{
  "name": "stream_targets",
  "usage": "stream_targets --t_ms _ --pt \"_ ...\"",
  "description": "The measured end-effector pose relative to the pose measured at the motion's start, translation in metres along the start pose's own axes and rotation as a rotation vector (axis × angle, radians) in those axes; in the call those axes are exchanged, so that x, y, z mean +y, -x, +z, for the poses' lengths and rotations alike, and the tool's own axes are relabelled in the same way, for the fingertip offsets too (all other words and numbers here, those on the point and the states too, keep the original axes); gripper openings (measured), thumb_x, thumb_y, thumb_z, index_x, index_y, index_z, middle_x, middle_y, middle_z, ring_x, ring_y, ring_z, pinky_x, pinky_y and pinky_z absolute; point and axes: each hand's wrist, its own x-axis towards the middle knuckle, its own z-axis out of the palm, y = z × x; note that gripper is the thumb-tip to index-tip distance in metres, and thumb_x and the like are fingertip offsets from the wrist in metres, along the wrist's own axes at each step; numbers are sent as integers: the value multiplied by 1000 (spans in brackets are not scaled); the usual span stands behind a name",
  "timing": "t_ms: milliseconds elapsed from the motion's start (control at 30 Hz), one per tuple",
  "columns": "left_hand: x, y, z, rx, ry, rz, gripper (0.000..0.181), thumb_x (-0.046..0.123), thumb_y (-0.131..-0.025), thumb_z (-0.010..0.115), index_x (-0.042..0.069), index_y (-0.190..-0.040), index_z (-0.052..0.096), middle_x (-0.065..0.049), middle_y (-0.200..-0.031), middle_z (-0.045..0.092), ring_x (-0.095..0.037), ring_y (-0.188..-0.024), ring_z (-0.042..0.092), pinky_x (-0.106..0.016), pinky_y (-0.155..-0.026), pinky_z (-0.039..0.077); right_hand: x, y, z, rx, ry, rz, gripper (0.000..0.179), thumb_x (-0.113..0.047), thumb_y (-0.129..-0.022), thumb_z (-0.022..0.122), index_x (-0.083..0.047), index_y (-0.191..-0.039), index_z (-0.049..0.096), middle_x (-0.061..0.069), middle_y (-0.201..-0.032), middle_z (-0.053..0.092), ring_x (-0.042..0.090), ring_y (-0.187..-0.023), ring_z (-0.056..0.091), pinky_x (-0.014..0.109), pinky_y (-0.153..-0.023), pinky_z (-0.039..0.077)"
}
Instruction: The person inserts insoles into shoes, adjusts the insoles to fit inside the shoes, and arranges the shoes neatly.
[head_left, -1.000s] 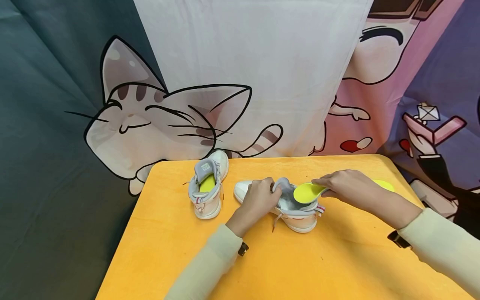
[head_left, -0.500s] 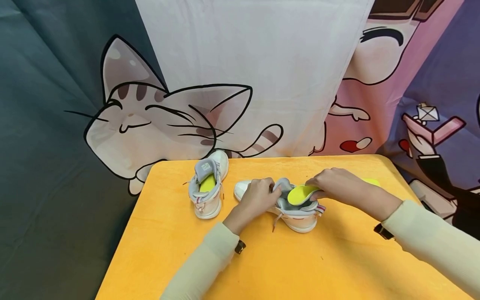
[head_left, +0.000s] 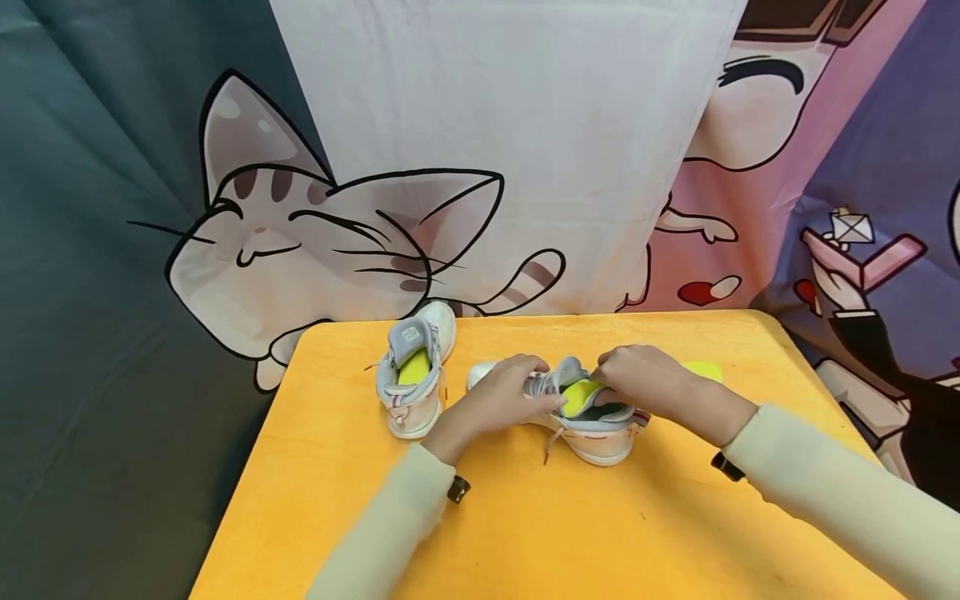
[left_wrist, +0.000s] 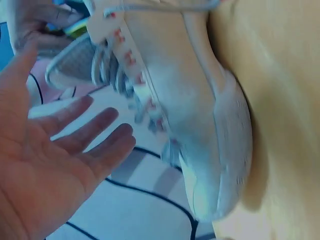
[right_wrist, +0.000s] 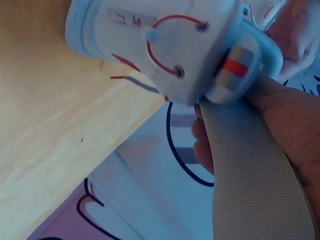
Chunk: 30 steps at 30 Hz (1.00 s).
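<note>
A white-and-pale-pink sneaker (head_left: 600,446) stands right of the table's middle, toe pointing left. My right hand (head_left: 648,379) grips a yellow-green insole (head_left: 579,398), whose front part is inside the sneaker's opening. The insole's other end sticks out behind that hand. In the right wrist view, the grey mesh underside of the insole (right_wrist: 250,175) lies along the palm, beside the sneaker's heel (right_wrist: 185,45). My left hand (head_left: 498,396) is over the laces and tongue. Its fingers (left_wrist: 95,127) look loosely spread in the left wrist view, apart from the grey tongue (left_wrist: 75,62).
A matching sneaker (head_left: 408,421) stands at the left on the yellow table (head_left: 337,500), with a yellow-green insole (head_left: 414,367) inside. Behind the table's far edge hangs a cloth backdrop (head_left: 525,108) with cartoon figures.
My right hand has moved left and pushed the insole's front deeper into the sneaker. The left hand, earlier pinching the tongue, has let go and loosened its fingers. The other sneaker has stayed put.
</note>
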Motion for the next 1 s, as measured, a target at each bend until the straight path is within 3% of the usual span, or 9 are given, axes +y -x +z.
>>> stream_targets --t_ms 100,200,433,667,1000 --pt "-9 1 -5 -54 -29 12 88 60 -83 80 13 -150 49 -5 -151 52 -24 -138 49 -43 -115 44 -2 -5 7 25 57 -23 25 -38 -83 83 -13 -87 80 0 -75 56 10 -64 55 24 -56 55" --pt "-17 -1 -7 -78 -121 7 100 55 -78 87 14 -156 41 -7 -160 43 -28 -149 39 -45 -122 37 -3 -8 12 51 81 -29 27 -40 -82 84 -13 -84 79 1 -77 53 12 -64 53 25 -56 54" --pt "-34 -10 -2 -122 -332 -21 104 46 -78 90 13 -160 36 -13 -167 33 -37 -155 28 -49 -128 23 -9 -15 22 88 62 5 31 -41 -79 85 -12 -78 76 1 -77 52 11 -64 49 26 -54 51" --pt "-46 -19 9 -167 -357 -51 104 46 -80 88 14 -162 32 -12 -169 28 -43 -156 23 -59 -126 22 -17 -20 27 138 65 54 34 -41 -74 89 -11 -76 76 1 -74 52 12 -63 45 25 -51 48" --pt "-53 -23 14 -196 -362 -38 102 51 -80 86 16 -161 34 -13 -165 36 -40 -153 30 -58 -126 21 -21 -19 30 148 44 117 47 -47 -72 91 -7 -91 79 3 -78 56 14 -67 49 26 -52 50"
